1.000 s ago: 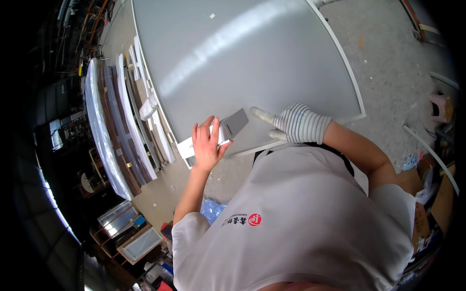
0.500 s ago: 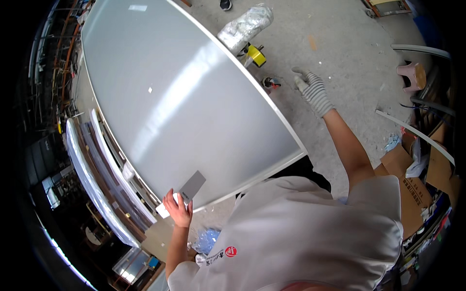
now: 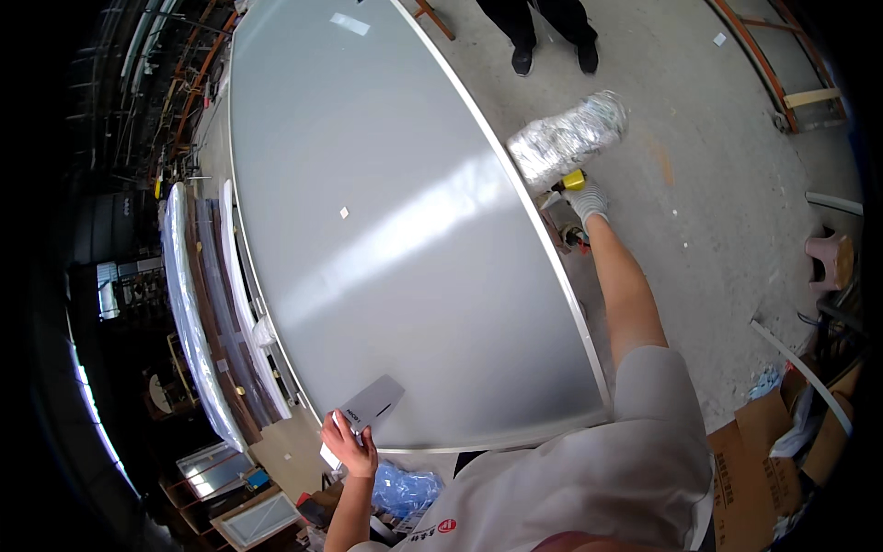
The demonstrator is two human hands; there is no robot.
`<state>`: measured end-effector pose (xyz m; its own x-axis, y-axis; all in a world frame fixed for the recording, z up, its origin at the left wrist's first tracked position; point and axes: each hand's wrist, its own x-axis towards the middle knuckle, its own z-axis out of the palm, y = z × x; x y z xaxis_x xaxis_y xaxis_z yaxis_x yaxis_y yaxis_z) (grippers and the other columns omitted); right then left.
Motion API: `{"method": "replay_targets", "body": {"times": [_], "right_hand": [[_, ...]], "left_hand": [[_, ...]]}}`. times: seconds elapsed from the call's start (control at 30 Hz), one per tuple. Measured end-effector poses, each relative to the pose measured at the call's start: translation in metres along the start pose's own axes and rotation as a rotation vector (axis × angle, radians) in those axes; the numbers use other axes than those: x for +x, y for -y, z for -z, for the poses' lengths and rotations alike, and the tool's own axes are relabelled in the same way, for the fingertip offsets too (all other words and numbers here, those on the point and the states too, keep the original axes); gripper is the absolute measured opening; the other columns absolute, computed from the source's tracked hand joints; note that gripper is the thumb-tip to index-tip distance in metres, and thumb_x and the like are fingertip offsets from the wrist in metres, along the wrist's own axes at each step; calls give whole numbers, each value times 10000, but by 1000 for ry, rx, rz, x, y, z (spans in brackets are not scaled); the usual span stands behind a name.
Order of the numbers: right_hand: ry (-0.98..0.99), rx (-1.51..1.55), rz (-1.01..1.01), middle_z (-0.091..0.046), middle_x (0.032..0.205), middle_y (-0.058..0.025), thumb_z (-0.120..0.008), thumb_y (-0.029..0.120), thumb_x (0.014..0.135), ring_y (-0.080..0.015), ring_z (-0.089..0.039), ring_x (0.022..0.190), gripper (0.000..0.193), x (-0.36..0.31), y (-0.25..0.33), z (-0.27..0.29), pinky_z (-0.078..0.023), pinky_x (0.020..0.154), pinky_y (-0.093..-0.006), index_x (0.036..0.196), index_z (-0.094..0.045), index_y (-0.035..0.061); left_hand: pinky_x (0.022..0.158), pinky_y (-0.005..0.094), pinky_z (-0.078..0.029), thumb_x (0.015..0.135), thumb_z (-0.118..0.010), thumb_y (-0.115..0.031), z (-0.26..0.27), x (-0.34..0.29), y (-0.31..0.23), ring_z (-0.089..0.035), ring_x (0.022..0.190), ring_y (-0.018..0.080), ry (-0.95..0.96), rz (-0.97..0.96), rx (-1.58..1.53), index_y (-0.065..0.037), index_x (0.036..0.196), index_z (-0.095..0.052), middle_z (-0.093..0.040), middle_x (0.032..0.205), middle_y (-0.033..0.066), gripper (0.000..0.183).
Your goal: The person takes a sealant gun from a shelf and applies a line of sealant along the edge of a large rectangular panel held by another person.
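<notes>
My bare left hand (image 3: 349, 443) grips a flat grey card-like piece (image 3: 372, 403) with dark print on it, over the near left corner of the large panel. A white edge shows below that hand, and I cannot make out what it belongs to. The panel (image 3: 395, 276) is grey and glossy in a thin pale frame. Past its right edge, my right hand (image 3: 589, 200), in a grey striped glove, closes on a yellow-and-black tool (image 3: 575, 180). The glove hides part of the tool, so its exact kind does not show.
A bundle in clear wrap (image 3: 570, 138) lies against the panel's right side, and a person's dark shoes (image 3: 522, 60) stand beyond. Wrapped long panels (image 3: 198, 313) lean along the left. At right are a pink stool (image 3: 831, 260) and cardboard (image 3: 750, 469). Blue plastic (image 3: 405, 488) lies near me.
My right hand has reached forward from open air onto the yellow-and-black tool. My left hand still holds the grey piece, now tilted differently. The view has shifted, bringing another person's legs into sight.
</notes>
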<state>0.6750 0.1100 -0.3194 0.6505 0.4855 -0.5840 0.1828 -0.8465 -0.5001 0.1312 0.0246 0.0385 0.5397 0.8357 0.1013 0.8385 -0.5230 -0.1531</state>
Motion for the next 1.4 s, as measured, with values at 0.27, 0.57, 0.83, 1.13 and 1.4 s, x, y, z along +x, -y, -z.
{"method": "replay_targets", "body": {"times": [0.27,0.57,0.83,1.13,1.4], "right_hand": [[-693,894,336,-635,899,-50,-781,276,665,-200,-610,721,520,-56,-27,193,-505,664,-339,1067,-553,37],[502,1837,702,-537,1175,-96,-656,524,739,-234,-509,1097,721,-408,82,213,-421,951,-436,1233,-460,37],[1047,688,580,-617,909,-88,-663,367,762,-181,-614,782,482,-557,99,77,-507,712,-298,1059,-568,0],[736,258,530,-585,769,-24,-665,444,762,-103,-534,713,492,-606,86,-1,-463,661,-252,974,-592,6],[695,16,751,-603,771,-96,-716,381,703,-196,-588,732,465,-635,110,-3,-473,702,-307,943,-582,6]], "left_hand": [[846,494,-339,794,-617,-268,8,10,-3,-448,990,397,-26,12,-43,-55,1296,-398,-441,1160,228,588],[968,516,-295,742,-641,-147,22,3,-2,-388,1161,427,-274,-27,-580,24,1305,-348,-380,1292,259,657],[886,319,-427,913,-523,-213,54,11,32,-566,1007,181,367,116,-1938,10,1226,-475,-615,1063,118,388],[777,289,-487,824,-646,-178,63,-34,69,-628,854,156,282,-281,-1178,10,1151,-543,-656,977,96,391],[771,226,-467,896,-567,-142,50,-32,94,-596,814,90,892,35,-1916,8,1037,-612,-652,916,43,211]]}}
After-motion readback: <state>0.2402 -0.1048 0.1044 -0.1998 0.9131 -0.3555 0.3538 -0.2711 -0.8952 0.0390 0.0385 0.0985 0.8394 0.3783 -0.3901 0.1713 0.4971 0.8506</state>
